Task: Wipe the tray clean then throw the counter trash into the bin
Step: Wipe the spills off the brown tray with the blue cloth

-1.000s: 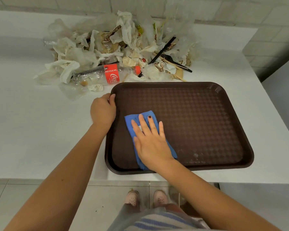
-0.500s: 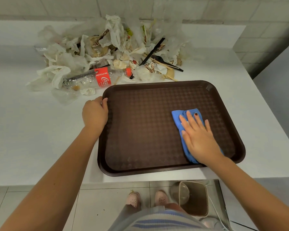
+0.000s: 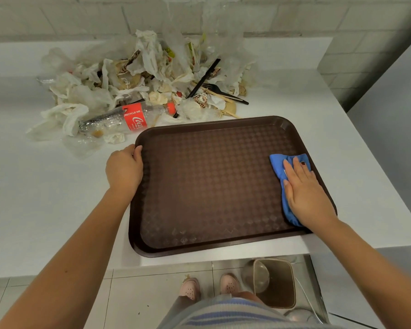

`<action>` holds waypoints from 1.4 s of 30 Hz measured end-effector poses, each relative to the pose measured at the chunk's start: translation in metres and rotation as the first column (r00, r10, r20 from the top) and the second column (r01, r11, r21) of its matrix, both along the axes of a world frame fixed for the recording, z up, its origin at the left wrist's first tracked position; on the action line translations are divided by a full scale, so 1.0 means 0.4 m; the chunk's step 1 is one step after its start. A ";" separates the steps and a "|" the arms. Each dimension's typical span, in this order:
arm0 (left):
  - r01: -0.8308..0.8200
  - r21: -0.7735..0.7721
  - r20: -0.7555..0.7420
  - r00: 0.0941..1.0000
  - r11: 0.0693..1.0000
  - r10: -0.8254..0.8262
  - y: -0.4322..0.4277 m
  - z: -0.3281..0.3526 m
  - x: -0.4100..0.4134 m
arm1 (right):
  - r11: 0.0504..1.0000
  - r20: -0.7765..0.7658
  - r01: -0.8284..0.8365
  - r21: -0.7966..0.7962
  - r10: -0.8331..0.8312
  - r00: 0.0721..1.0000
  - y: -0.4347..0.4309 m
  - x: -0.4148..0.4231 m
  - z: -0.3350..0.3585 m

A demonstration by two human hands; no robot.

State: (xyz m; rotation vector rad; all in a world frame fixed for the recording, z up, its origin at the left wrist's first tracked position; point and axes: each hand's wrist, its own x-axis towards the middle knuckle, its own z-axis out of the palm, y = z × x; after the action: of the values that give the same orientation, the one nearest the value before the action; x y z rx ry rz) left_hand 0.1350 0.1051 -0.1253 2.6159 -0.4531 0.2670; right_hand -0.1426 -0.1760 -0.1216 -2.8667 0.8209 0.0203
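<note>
Tray (image 3: 211, 186), brown, diamond-textured, at bench (image 3: 33, 198) front edge. Left hand (image 3: 124, 172) grips left rim, fingers (image 3: 138, 149) curled; right hand (image 3: 304, 193), fingers straight, presses blue cloth (image 3: 277, 162) at right rim. Trash heap (image 3: 128, 86) at rear.

The tray (image 3: 211, 186) is dark brown with an embossed diamond grid. The cloth (image 3: 277, 162) is blue. The counter (image 3: 45, 198) is white. The bottle (image 3: 119, 121) is clear, with a red label, white lettering and red cap. The fork (image 3: 214, 87) is black. The shoes (image 3: 189, 288) are pink.
</note>
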 end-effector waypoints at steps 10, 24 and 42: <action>0.029 0.018 -0.024 0.999 0.999 -0.028 0.001 0.007 0.001 | 1.000 0.006 0.009 -0.002 -0.009 1.000 -0.048 0.128 0.019; -0.001 -0.017 -0.028 1.000 1.000 0.000 0.006 0.008 -0.004 | 0.998 0.018 -0.055 0.006 0.055 0.998 -0.038 0.319 0.041; -0.117 -0.305 -0.191 0.980 0.945 0.059 0.003 0.007 -0.012 | 0.815 -0.025 -0.573 0.087 0.576 0.817 0.388 0.461 0.039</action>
State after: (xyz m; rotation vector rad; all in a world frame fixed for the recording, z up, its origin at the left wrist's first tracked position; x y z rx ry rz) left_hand 0.1304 0.1064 -0.1223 2.3223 -0.2103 0.1179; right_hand 0.0420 -0.0208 -0.1060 -2.9274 -0.0766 0.1915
